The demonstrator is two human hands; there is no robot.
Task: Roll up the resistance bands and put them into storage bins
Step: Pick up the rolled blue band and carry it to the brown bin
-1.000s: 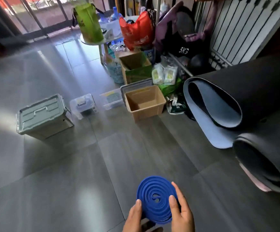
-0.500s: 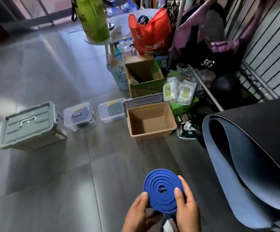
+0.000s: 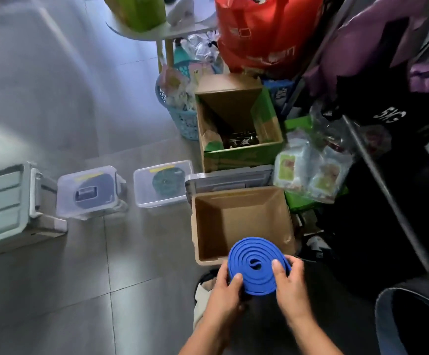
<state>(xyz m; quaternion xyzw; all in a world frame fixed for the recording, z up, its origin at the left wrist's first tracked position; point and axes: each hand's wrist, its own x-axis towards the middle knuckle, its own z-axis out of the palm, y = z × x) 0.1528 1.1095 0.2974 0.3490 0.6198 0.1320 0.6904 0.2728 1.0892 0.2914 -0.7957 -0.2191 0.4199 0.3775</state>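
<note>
Both your left hand and right hand pinch the coiled band over the near edge of the bin; slacken early and it may spring loose outside.

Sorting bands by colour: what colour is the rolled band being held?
The band is blue; head view.

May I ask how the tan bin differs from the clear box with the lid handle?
The tan bin is open-topped; the clear box has its lid on. The tan bin is opaque and looks larger; the clear box is see-through and smaller. The tan bin's visible inside is bare; the clear box holds a dark blue item. Both are rectangular and stand on the tiled floor.
</note>
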